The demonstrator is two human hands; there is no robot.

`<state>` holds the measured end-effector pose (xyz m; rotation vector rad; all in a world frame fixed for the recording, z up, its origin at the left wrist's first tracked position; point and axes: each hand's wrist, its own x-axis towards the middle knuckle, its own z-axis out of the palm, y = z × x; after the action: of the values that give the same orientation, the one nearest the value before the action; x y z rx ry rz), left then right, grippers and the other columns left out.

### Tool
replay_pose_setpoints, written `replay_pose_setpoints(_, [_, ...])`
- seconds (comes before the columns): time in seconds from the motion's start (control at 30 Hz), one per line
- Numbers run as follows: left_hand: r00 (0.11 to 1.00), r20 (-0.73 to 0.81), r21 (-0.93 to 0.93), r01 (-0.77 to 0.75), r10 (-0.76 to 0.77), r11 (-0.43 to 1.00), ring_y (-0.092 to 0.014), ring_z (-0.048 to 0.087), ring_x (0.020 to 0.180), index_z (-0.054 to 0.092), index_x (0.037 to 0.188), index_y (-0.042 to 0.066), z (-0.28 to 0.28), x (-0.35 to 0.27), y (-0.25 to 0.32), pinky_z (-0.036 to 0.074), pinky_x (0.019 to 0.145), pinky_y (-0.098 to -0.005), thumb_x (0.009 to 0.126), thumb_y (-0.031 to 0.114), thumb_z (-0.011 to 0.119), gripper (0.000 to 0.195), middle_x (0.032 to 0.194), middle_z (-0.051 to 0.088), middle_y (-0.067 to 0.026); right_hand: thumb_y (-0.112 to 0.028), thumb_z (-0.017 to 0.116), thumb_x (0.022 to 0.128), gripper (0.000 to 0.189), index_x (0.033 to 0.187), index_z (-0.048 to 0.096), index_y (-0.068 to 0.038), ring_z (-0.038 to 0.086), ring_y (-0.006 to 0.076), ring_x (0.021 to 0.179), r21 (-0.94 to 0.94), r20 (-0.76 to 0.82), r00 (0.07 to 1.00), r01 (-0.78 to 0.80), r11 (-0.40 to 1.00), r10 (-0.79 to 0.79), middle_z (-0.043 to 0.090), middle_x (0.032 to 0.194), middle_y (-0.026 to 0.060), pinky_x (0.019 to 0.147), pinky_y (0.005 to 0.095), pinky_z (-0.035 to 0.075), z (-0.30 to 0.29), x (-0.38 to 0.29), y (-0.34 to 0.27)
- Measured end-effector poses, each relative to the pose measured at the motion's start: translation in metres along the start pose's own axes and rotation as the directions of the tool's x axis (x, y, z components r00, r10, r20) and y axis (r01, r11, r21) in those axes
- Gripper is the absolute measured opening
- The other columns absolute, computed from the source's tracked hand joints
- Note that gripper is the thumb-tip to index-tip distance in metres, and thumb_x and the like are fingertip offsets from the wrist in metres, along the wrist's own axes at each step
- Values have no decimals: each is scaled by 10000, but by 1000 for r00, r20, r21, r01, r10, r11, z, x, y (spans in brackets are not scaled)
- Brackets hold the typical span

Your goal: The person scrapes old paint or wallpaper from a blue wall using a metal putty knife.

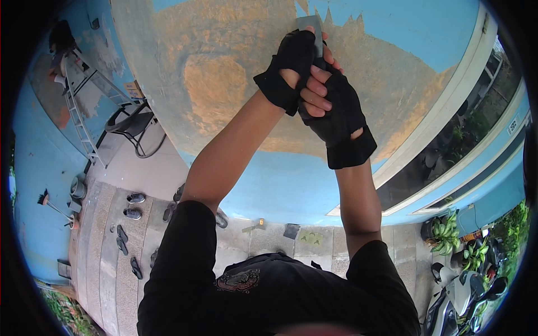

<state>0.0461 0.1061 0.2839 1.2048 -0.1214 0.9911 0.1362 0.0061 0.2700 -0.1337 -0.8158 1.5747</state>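
Observation:
Before me a blue-painted wall [403,25] has a wide stripped patch [168,84] of grey and tan plaster. Jagged blue paint edges run along the patch's top. A flat grey scraper blade [310,24] lies near that edge. My right hand [340,101], in a black fingerless glove, is closed round the scraper's handle, which is mostly hidden. Just left of it, my left hand [294,54], gloved alike, grips the scraper with its thumb on the blade; its other fingers are largely hidden.
Another person [61,42] works by an aluminium ladder [77,109] at left, near a black chair [130,124]. Shoes [134,198] and sandals [122,239] lie on the paved floor. A window [445,147], potted plants [445,235] and a motorcycle [445,302] are at right.

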Motion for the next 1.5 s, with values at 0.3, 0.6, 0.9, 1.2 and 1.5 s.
replay_pose_setpoints(0.3, [1000,0,-2,19,-19,1000,-246,645,847,536,1156,72,-3,2,2,563,876,-479,1065,441,514,380,812,598,-50,-57,509,1031,169,1014,502,-225,385,82,421,10,-19,999,37,999,-37,467,644,-15,362,239,302,1,-1,5])
replay_pose_setpoints(0.6, [1000,9,71,-11,10,997,-242,645,839,531,1161,65,0,8,7,556,889,-473,1073,432,503,379,805,594,-54,-45,485,1044,187,1014,507,-229,381,69,429,-41,0,999,48,998,-48,450,640,-18,361,227,301,1,6,1])
replay_pose_setpoints(0.9, [1000,2,66,-8,8,998,-251,642,844,529,1165,56,-3,3,5,559,883,-474,1075,436,486,393,817,594,-65,-47,465,1051,186,1045,504,-229,369,70,412,-68,9,1000,30,997,-29,441,636,-24,369,228,310,-3,5,5])
replay_pose_setpoints(1.2, [999,7,51,-36,36,998,-244,635,838,543,1141,58,-4,14,12,562,875,-469,1069,434,498,386,809,585,-61,-66,515,1023,136,951,491,-179,402,99,428,3,77,994,73,997,-73,475,638,-7,387,258,325,5,16,0])
replay_pose_setpoints(1.5, [999,-35,1,16,-16,1000,-249,634,836,541,1133,63,0,4,17,565,857,-453,1065,457,502,401,810,588,-55,-86,525,1028,116,952,487,-164,415,99,432,-39,62,997,58,998,-56,486,649,-12,389,263,337,1,14,6])
